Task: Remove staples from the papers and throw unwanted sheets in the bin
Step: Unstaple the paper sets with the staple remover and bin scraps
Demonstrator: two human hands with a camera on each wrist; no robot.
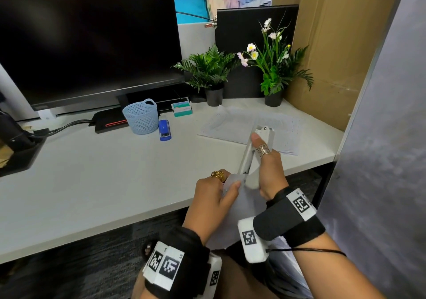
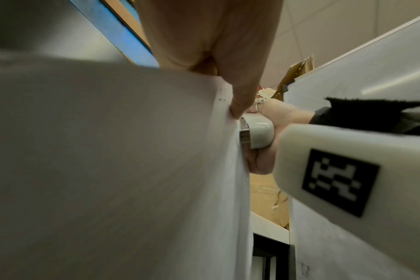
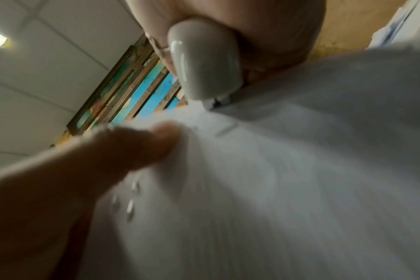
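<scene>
My left hand [image 1: 221, 190] pinches the top corner of a stapled bundle of white papers [image 1: 242, 208] that hangs below the desk edge. My right hand [image 1: 265, 160] grips a white stapler [image 1: 251, 151], thumb along its top, and the stapler's front end sits at the pinched corner. In the left wrist view the stapler's nose [image 2: 254, 132] touches the paper edge [image 2: 132, 170] just below my fingertips [image 2: 240, 106]. In the right wrist view the stapler [image 3: 204, 62] meets the paper [image 3: 288, 170], with a staple [image 3: 226, 128] close by.
More loose sheets [image 1: 249, 123] lie on the white desk [image 1: 103, 183] at the right. A light blue basket [image 1: 140, 116], a blue stapler [image 1: 164, 129] and a small box [image 1: 182, 109] stand by the monitor [image 1: 87, 45]. Two potted plants [image 1: 212, 72] stand behind; a grey partition [image 1: 380, 137] bounds the right.
</scene>
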